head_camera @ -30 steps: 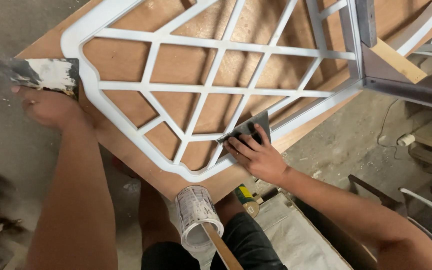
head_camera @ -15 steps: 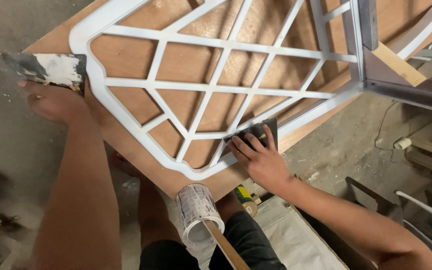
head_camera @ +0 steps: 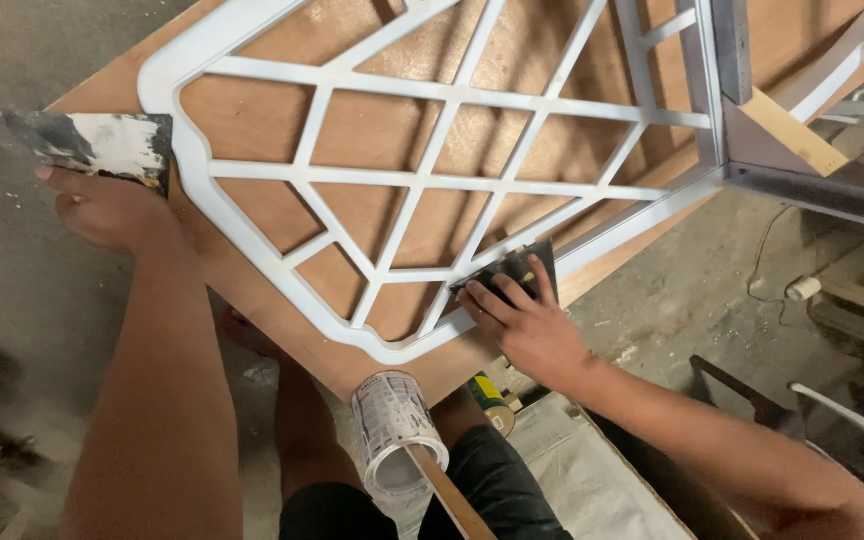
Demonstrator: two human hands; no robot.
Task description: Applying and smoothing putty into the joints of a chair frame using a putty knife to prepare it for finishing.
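A white-painted lattice frame [head_camera: 422, 180] lies flat on a brown plywood board [head_camera: 282, 300]. My right hand [head_camera: 527, 325] presses a dark flat scraper blade [head_camera: 517, 268] against the frame's lower right edge. My left hand [head_camera: 112, 210] holds a wide putty knife [head_camera: 92, 145] smeared with white filler, level beside the frame's left corner. A small open tin [head_camera: 397, 430] with a wooden stick [head_camera: 447, 490] in it rests on my lap, just below the board's near corner.
Grey metal bars [head_camera: 802, 185] and a wooden strip [head_camera: 792, 130] cross at the upper right. Dusty concrete floor [head_camera: 682, 300] with a cable and a small white plug [head_camera: 804, 288] lies to the right. A grey sack [head_camera: 592, 470] sits under my right forearm.
My right hand has slid the dark blade a little along the frame's lower edge toward the right. The left hand with the putty knife has stayed beside the frame's left corner.
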